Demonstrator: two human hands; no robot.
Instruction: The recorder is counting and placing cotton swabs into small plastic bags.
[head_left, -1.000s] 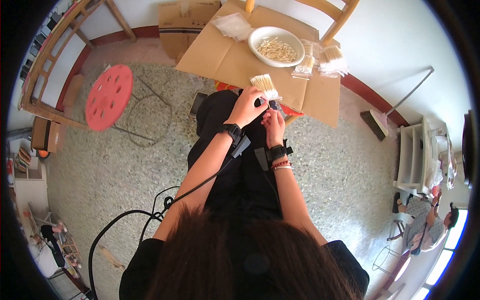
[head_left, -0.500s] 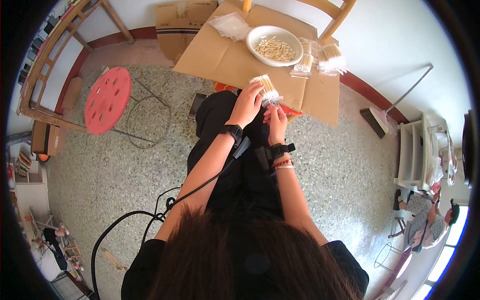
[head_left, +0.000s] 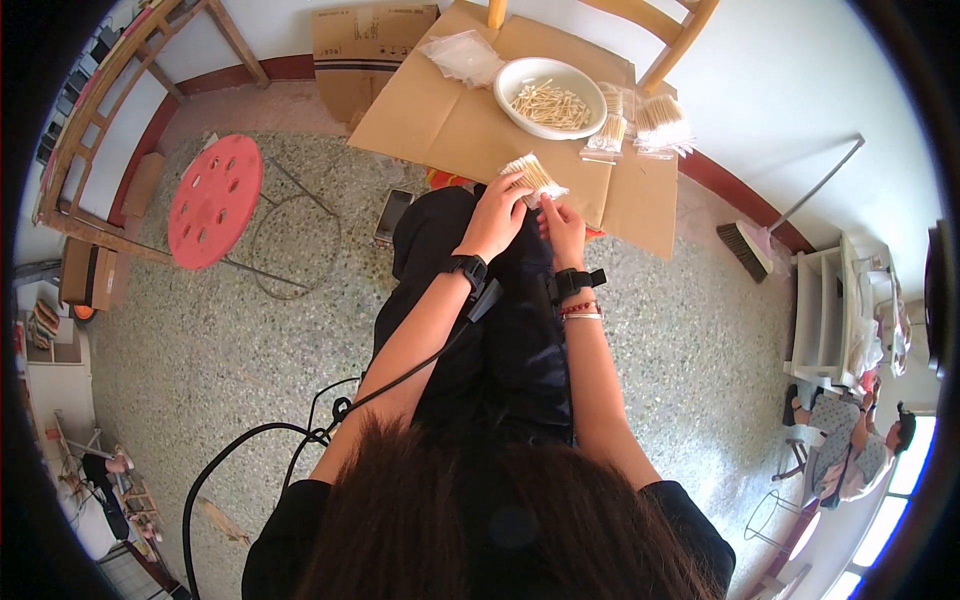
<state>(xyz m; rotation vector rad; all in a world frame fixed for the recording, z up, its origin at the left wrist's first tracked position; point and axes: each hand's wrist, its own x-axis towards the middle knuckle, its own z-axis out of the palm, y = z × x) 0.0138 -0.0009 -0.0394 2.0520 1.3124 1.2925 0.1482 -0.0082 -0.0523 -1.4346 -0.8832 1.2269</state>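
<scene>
My left hand [head_left: 497,216] grips a bundle of thin wooden sticks with pale tips [head_left: 532,176], held over my lap at the near edge of a flat sheet of cardboard [head_left: 455,125]. My right hand [head_left: 563,228] is beside it, fingers pinching at the clear wrap around the lower end of the same bundle. Both wrists wear black bands. A white bowl [head_left: 550,97] with several loose sticks stands on the cardboard beyond my hands. Bagged bundles of sticks [head_left: 641,125] lie to the right of the bowl.
A clear plastic bag [head_left: 462,57] lies on the cardboard's far left. A red perforated stool [head_left: 214,200] stands to my left, a phone [head_left: 392,215] on the speckled floor by my knee. A brown box [head_left: 362,45], a broom [head_left: 752,248], white shelves [head_left: 828,315] and a seated person [head_left: 850,450] are around.
The bundle and both hands have stayed over my lap; my right hand has shifted slightly along the bundle's lower end.
</scene>
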